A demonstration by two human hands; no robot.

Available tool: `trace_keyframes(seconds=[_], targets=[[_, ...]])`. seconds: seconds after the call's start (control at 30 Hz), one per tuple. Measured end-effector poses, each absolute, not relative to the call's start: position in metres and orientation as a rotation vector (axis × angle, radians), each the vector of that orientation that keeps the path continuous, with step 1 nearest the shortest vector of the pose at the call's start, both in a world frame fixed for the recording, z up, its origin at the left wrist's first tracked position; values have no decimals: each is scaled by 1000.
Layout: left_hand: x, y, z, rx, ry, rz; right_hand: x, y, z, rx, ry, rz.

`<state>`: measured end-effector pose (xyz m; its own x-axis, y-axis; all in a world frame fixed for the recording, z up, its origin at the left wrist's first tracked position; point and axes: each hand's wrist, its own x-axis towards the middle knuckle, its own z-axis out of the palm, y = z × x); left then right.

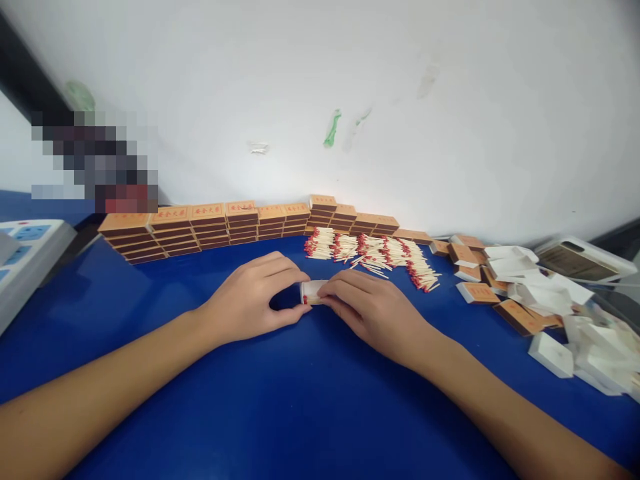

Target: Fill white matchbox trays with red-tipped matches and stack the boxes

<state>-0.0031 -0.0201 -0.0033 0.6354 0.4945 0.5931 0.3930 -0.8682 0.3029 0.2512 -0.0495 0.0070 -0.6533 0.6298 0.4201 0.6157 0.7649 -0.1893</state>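
Observation:
A small white matchbox tray (311,291) lies on the blue table between my hands, with a few red-headed matches (307,300) along its near side. My left hand (257,290) grips the tray's left end between thumb and fingers. My right hand (367,303) is bent over the right half, its fingertips pinched on the matches inside; its fingers hide that end of the tray. Just beyond my hands, loose matches (370,250) with red heads lie in several bunches.
Stacked orange matchboxes (207,223) line the wall (300,87) at the back. To the right are a heap of loose white trays (540,290), orange sleeves (517,317) and a pale-edged device (585,257). A white power strip (50,240) stands at the left on the blue table (300,400).

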Motion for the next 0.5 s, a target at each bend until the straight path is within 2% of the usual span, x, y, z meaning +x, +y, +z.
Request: trace_keyframes(seconds=[0.5], targets=[[-4, -21, -2, 2724, 726, 1030, 252, -50, 9, -1013, -2402, -26]])
